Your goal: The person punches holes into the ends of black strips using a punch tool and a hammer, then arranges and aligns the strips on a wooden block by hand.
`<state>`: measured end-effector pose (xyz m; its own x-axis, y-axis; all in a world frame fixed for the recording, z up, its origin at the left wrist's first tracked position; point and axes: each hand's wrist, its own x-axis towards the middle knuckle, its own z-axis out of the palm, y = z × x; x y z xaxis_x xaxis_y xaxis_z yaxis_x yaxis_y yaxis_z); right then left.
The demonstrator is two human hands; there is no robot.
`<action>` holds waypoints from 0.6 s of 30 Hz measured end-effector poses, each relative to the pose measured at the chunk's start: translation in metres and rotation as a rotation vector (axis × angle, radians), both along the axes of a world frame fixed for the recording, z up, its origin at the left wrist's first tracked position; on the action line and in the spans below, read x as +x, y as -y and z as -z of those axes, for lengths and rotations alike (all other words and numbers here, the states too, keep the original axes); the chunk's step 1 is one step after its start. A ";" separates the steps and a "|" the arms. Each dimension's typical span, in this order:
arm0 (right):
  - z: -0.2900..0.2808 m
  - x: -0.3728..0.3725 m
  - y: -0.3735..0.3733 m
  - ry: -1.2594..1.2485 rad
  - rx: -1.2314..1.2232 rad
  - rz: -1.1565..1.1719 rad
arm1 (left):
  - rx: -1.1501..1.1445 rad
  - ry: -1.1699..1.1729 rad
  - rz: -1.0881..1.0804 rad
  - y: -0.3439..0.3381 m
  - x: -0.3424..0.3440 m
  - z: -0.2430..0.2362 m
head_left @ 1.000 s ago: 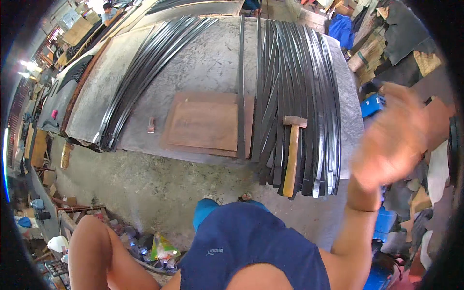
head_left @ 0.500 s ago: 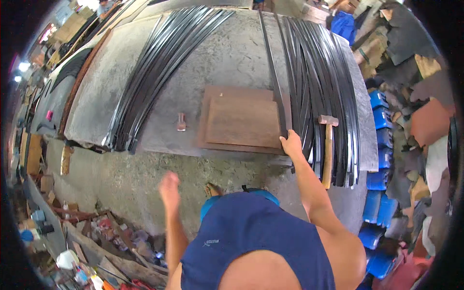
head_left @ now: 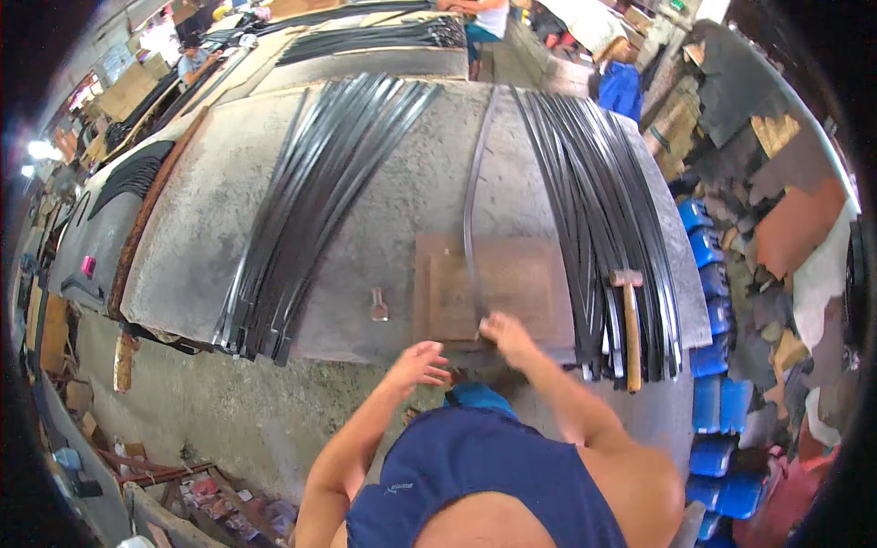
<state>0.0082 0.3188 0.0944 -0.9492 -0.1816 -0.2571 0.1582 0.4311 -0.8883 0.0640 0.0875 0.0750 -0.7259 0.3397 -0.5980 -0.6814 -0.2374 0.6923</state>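
Observation:
My right hand [head_left: 505, 336] is closed on the near end of a long black strap [head_left: 470, 201], which runs away from me over a brown board [head_left: 534, 283] and up the table. Just off the board's near left corner, my left hand [head_left: 420, 365] hangs in the air with its fingers apart, holding nothing. Left of the board lies a small metal punch-like tool [head_left: 379, 304]. A hammer [head_left: 630, 320] with a wooden handle rests on the right bundle of black straps [head_left: 598, 201].
Another bundle of black straps [head_left: 320, 201] fans across the left half of the grey table [head_left: 402, 183]. Blue plastic containers [head_left: 705, 247] line the right side. Two people sit at the far end, near another table with dark strips [head_left: 365, 41].
My right hand has carried the strap's near end left from beside the right bundle onto the board. My left hand has come up and right toward the board. The view has tilted up.

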 end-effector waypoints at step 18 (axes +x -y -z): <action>0.100 -0.426 0.062 0.152 -1.008 0.455 | -0.830 0.099 0.308 0.052 0.106 0.007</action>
<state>-0.4174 0.2565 -0.0060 -0.9514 -0.0161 -0.3077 0.2550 -0.6016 -0.7570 0.1695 0.0350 0.0677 -0.6057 -0.0594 -0.7935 -0.6984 0.5176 0.4944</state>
